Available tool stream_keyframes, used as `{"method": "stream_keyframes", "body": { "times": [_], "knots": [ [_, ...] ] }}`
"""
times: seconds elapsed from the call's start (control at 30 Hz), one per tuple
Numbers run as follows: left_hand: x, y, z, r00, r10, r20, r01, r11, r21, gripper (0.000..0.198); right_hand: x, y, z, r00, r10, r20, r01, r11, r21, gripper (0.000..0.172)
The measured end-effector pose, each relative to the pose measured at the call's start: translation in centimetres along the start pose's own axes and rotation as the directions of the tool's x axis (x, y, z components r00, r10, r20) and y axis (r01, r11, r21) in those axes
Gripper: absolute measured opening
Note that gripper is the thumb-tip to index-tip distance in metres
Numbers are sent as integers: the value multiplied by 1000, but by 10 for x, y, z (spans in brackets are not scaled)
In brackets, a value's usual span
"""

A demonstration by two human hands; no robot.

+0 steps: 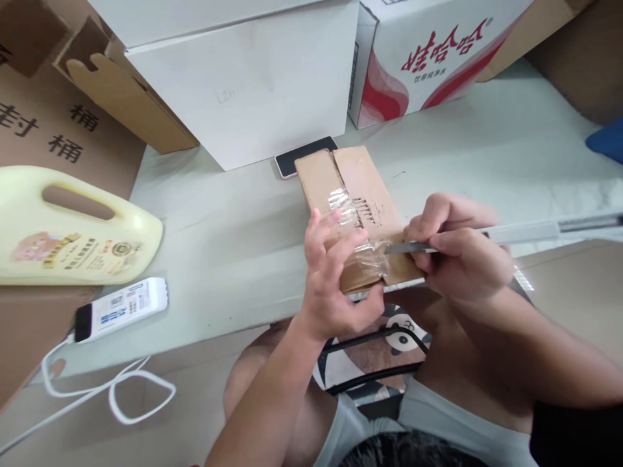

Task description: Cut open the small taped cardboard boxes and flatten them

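A small brown cardboard box (372, 194) sits at the table's near edge, with clear tape (345, 206) across its top seam and black print on the lid. My left hand (335, 279) grips its near left part, fingers spread over the top and thumb against the near edge. In my right hand (462, 250) is a utility knife (525, 232), pinched close to the blade. The blade (406, 247) points left and lies at the taped seam near the box's front end. How deep the tip sits cannot be made out.
Behind the box lie a phone (304, 155), a large white box (253, 91) and a red-and-white carton (418, 71). To the left are a pale yellow jug (97, 227) and a white power strip (126, 306), its cable (117, 389) hanging off the edge. A patterned stool (379, 350) stands below.
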State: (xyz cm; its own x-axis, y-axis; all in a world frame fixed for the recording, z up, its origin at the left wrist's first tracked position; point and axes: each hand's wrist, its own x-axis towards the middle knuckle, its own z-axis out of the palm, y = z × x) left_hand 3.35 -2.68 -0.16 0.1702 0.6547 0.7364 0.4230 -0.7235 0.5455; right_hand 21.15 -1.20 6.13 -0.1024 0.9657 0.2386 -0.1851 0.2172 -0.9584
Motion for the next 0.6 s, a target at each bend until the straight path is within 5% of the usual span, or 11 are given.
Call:
{"method": "stream_keyframes", "body": {
  "times": [0.13, 0.37, 0.43, 0.53, 0.6],
  "knots": [
    [-1, -5, -2, 996, -93, 2, 93, 996, -2, 67, -4, 9, 3, 997, -73, -34, 74, 996, 40, 17],
    [-6, -27, -4, 968, -143, -207, 148, 989, 11, 49, -25, 12, 8, 981, -32, 190, 1, 987, 161, 14],
    [-6, -28, -5, 911, -272, -309, 273, 961, -44, 50, -29, 10, 12, 969, -56, 242, 14, 985, 169, 15],
    [-1, -26, -10, 746, -433, -507, 483, 875, -36, 48, -27, 5, 17, 954, -141, 265, 95, 979, 179, 13],
    [6, -26, -15, 642, -515, -568, 587, 807, -67, 48, -18, 2, 13, 938, -282, 204, 254, 955, 149, 14]
  ]
}}
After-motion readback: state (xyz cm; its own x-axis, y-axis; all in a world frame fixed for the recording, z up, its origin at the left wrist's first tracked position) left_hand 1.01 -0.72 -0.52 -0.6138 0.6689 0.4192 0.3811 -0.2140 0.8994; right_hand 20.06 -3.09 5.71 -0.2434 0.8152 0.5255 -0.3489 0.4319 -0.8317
